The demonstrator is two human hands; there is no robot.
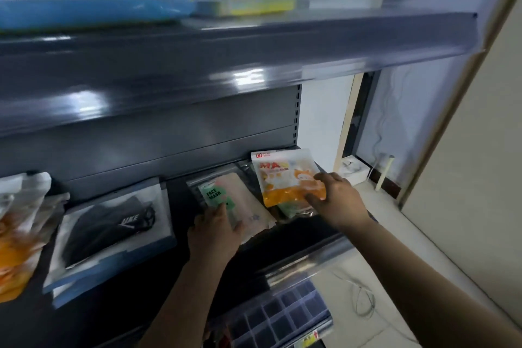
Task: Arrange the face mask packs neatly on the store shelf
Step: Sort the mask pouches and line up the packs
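Observation:
On the dark middle shelf (197,277) lie several face mask packs. My left hand (214,232) grips the lower edge of a clear pack with a green "FACE MASK" label (226,198). To its right, my right hand (336,200) pinches the lower right corner of a white and orange mask pack (285,175), held tilted above other packs. A pack with a black mask (113,223) lies left of my hands on a blue-edged stack. At the far left edge more orange and white packs (14,234) show, blurred.
The upper shelf (226,59) juts out overhead, carrying blue (93,10) and yellow (260,5) packs. Below, a lower shelf holds a dark gridded tray (282,316). A white wall and door frame stand at the right, with cables and a white box (353,168) on the floor.

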